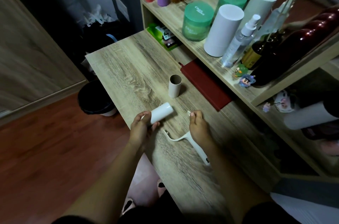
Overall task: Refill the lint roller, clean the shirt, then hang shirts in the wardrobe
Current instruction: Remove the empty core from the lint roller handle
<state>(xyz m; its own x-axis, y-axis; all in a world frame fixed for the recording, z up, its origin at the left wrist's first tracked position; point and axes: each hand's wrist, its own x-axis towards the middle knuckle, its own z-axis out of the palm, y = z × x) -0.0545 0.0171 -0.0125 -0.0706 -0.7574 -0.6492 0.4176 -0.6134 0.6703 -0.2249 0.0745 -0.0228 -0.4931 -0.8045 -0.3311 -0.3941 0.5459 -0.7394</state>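
Fresh refill roll looks light and stiff, smooth white, probably sticky once peeled, so grab it by the ends. The left hand has its fingers wrapped round the near end, just above the table. The right hand is curled, pinching what looks like one prong of the thin white roller frame lying there.

Near end of refill roll within left hand; scrap in right hand indistinct
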